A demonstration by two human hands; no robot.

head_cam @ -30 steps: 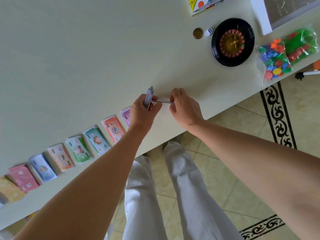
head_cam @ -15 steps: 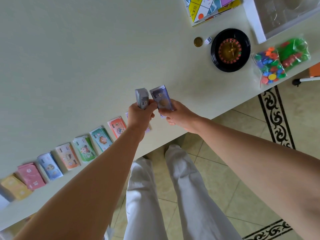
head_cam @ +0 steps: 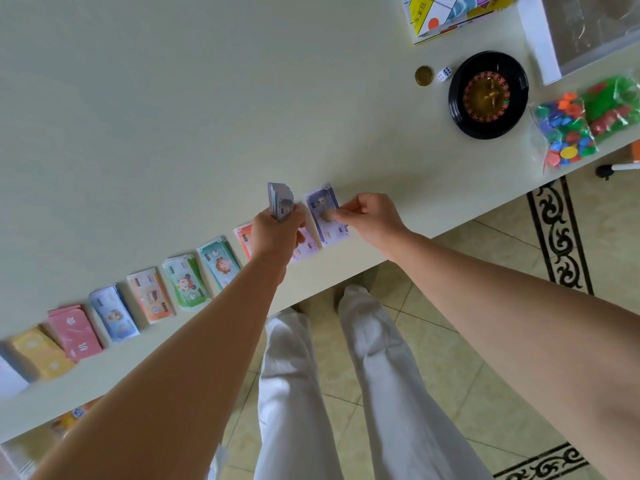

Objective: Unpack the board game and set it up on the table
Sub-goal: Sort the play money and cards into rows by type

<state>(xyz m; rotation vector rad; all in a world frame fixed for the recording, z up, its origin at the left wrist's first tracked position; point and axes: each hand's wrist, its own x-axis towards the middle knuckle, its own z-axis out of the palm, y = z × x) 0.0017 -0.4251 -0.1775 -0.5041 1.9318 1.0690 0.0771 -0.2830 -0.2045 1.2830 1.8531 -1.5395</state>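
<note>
Gripping stack of notes point(head_cam: 280, 201) upright in curled left hand point(head_cam: 276, 235); pinching purple note point(head_cam: 325, 206) with right hand point(head_cam: 372, 216), flat on table point(head_cam: 173, 133), just beside stack.

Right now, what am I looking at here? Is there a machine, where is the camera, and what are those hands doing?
No machine here: these are a person's two bare hands, seen from one camera worn on the head, looking down past the arms at a pale table. The left hand grips a stack of play money upright. The right hand pinches a purple note at the end of a row of coloured note piles along the table's near edge. Farther right lie a gold coin, a white die, a small roulette wheel and bags of coloured chips. A folded game board sits at the picture's top edge.
</note>
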